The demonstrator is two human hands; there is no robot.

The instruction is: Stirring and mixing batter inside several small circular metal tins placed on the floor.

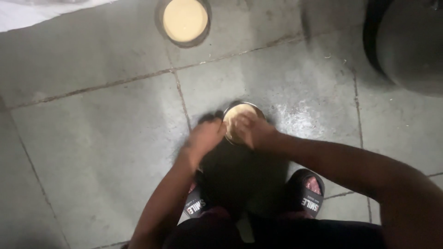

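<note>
Nearest the camera, two dark slippers [308,193] with pale lettering on their straps are seen planted on the floor, just below a small round bowl [236,114], with a dark shadow lying between the slippers and the bowl. The bowl, filled with something pale and creamy, is set on a grey tiled floor [101,152] near a crossing of grout lines. The bowl's left rim is touched by the left hand [205,136], whose fingers are curled; whether they are clamped on the rim cannot be told through the blur. The bowl's right side is covered by the right hand [255,130], laid over the rim and contents, its grip likewise blurred. The tiles around the bowl are seen to be scuffed, with a speckled, shiny patch just right of it. Farther beyond the bowl, a larger round container [185,19] with a similar pale filling is stood on the floor. Up and right of the bowl, a big dark rounded vessel [406,41] is partly shown.
</note>
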